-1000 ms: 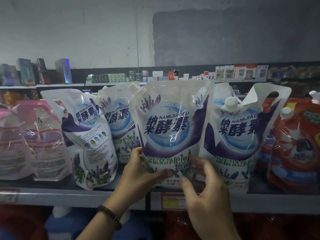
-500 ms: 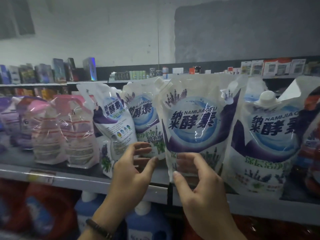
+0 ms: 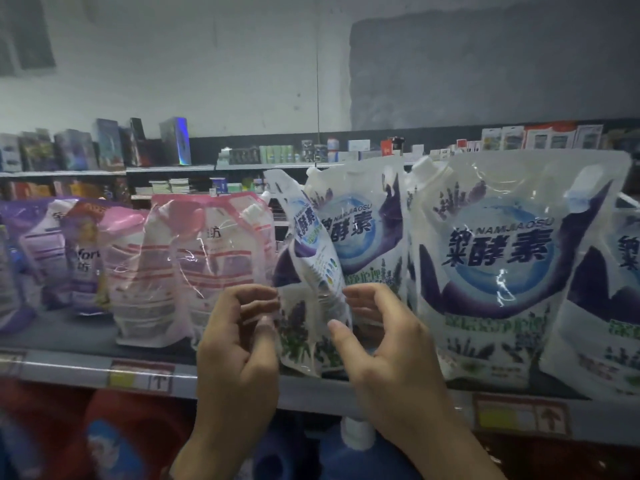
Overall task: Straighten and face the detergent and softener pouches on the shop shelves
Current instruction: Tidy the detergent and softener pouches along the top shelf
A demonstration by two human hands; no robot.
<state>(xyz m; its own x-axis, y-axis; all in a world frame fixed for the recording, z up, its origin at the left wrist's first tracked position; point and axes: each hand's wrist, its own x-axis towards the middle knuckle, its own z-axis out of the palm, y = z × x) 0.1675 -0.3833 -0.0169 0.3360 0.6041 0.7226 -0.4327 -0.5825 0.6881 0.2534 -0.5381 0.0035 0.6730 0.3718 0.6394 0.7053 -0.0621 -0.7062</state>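
Where the sideways-turned white-and-purple pouch stands at the front edge of the shelf, its right side is pinched in the grip of the right hand. The left hand is curled against its left side; whether it is clamped cannot be told.

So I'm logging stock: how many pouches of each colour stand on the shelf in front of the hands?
White and purple pouches: 4
Pink pouches: 2
Purple pouches: 2
Total: 8, leaving out the blurred far left edge.
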